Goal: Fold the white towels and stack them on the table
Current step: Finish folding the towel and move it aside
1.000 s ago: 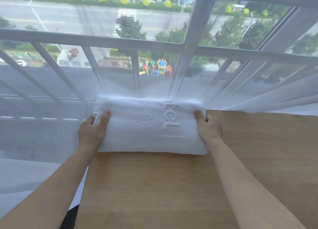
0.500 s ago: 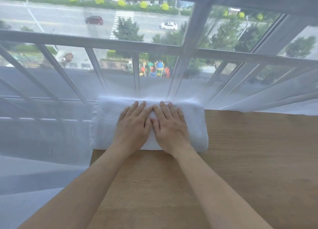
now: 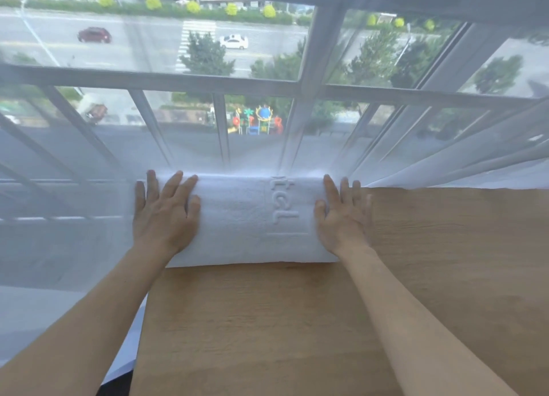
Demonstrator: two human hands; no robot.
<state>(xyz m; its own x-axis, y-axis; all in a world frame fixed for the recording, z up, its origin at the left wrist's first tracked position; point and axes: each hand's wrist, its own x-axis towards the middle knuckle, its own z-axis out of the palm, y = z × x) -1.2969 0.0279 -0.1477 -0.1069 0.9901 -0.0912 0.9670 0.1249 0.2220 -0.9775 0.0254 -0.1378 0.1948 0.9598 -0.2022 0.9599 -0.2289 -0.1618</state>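
White terry cloth fills the middle of the view: a folded towel (image 3: pixel 249 220) lies at the far left corner of the wooden table (image 3: pixel 297 321), its long side running left to right and its far edge against the sheer curtain (image 3: pixel 445 157). Raised letters run sideways along a band on the right half of the towel, partly readable as "tel". The towel's left end reaches just past the table's left edge.

The left hand (image 3: pixel 165 214) lies flat, palm down, on the towel's left end, fingers straight and spread, fingertips reaching the far edge of the cloth; it grips nothing. The right hand (image 3: pixel 341 217) lies flat, palm down, on the towel's right end, fingers straight and a little apart, the outer fingers over the bare wood just beside the cloth; it too grips nothing. It looks slightly blurred. Both forearms stretch in from the near corners, bare, and the two hands are well apart with the lettered band between them.

Behind the curtain stands a window (image 3: pixel 309 86) with pale frame bars. Through it shows a road with a red car (image 3: pixel 94 35) and a white car (image 3: pixel 234 41), trees, and a bright playground (image 3: pixel 257 122) below
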